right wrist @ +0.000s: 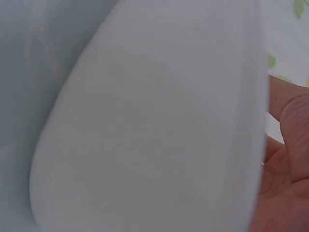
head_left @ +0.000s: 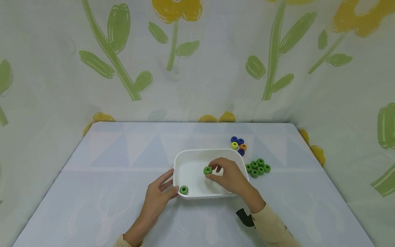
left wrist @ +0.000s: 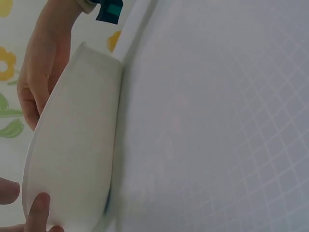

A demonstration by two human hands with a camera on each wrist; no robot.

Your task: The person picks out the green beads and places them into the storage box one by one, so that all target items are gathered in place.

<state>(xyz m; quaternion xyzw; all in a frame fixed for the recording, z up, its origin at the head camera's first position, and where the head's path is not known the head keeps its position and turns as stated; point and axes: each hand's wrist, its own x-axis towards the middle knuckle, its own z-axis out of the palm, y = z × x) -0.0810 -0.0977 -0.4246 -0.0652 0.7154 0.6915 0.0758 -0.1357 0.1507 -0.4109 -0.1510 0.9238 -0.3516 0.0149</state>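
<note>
A white tray sits mid-table, with one green bead inside at its near left corner. My left hand holds the tray at that corner, thumb at the near side and fingers along the left end. In the left wrist view its fingertips lie against the tray wall. Over the tray, my right hand pinches another green bead between thumb and fingertips. The tray wall fills most of the right wrist view and hides the pinched bead there; part of the right hand shows behind it.
Several green beads cluster against the tray's right side. Behind its far right corner lie several blue beads, a yellow bead and an orange bead. A flower-printed cloth stands behind the table.
</note>
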